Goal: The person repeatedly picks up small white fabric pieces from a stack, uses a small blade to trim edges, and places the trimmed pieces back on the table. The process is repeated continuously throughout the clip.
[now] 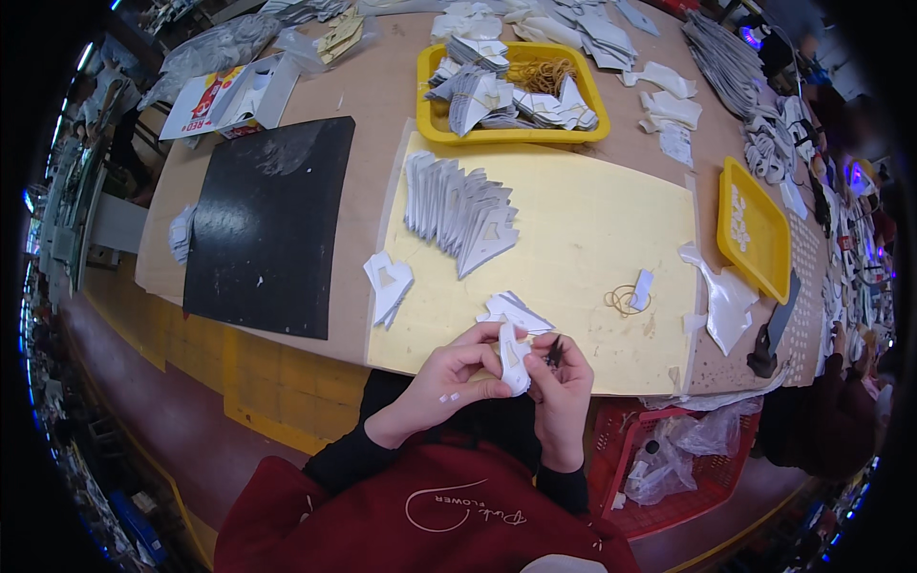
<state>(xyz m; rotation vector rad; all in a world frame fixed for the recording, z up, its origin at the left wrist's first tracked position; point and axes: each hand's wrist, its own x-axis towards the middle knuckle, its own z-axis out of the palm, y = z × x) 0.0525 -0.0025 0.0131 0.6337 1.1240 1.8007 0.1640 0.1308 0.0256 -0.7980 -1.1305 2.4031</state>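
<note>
Near the table's front edge, my left hand pinches a small white cut piece with a pale patch, like a shoe-upper part. Thumb and fingertips of my right hand close at the piece's right side. A small dark tool shows among the right fingers; its kind is hard to make out. Tiny white bits stick to the back of my left hand. Just beyond my hands lies a small pile of similar pieces. Farther off, a fanned row of grey-white pieces rests on the yellow sheet.
A yellow tray of bundled pieces and rubber bands stands at the back, a second yellow tray at right. A black mat and an open box lie left. A red crate with plastic bags sits below the table.
</note>
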